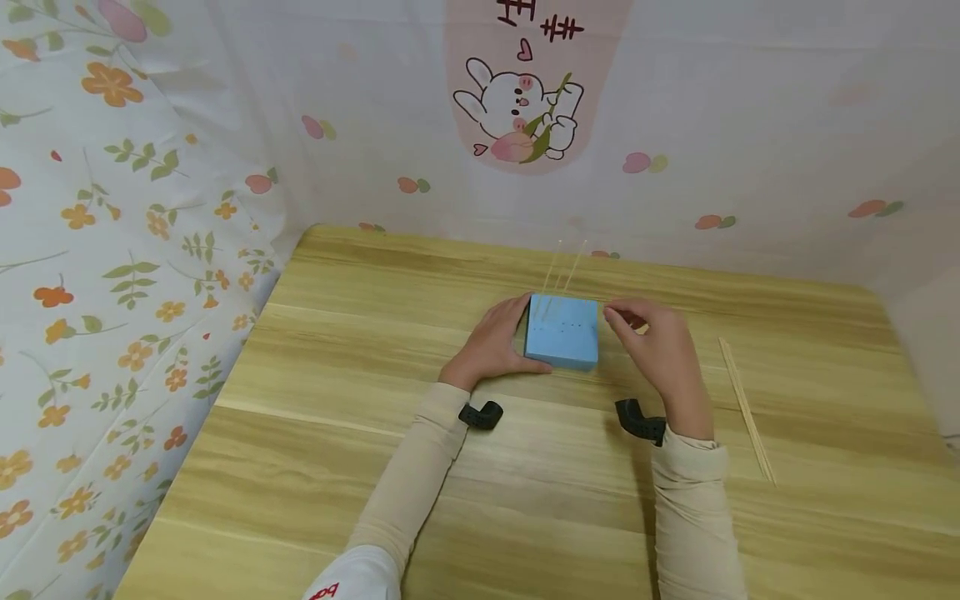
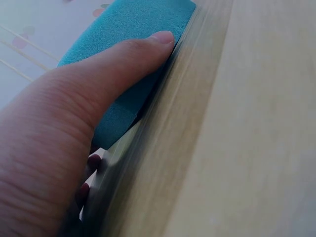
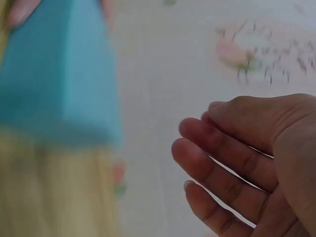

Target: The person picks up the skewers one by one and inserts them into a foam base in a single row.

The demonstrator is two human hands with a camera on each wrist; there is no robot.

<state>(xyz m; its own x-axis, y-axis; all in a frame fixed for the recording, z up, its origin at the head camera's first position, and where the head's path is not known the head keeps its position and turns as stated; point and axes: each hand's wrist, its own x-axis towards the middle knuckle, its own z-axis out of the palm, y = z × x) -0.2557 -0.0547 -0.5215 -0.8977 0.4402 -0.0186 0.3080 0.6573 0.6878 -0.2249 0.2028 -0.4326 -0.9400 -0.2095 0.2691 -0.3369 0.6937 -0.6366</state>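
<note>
A light blue foam block lies on the wooden table, with small holes in its top. Several thin wooden sticks stand upright in its far left part. My left hand grips the block from the left; in the left wrist view its thumb presses along the near side. Just off the block's right side, my right hand is raised with fingers loosely bent. Close up in the right wrist view, thumb and fingers come near each other, and I see nothing between them.
More thin sticks lie loosely together on the table, right of my right hand. A printed white cloth hangs behind the table's far edge, and a flowered cloth covers the left side. Black curved pieces sit at both wrists.
</note>
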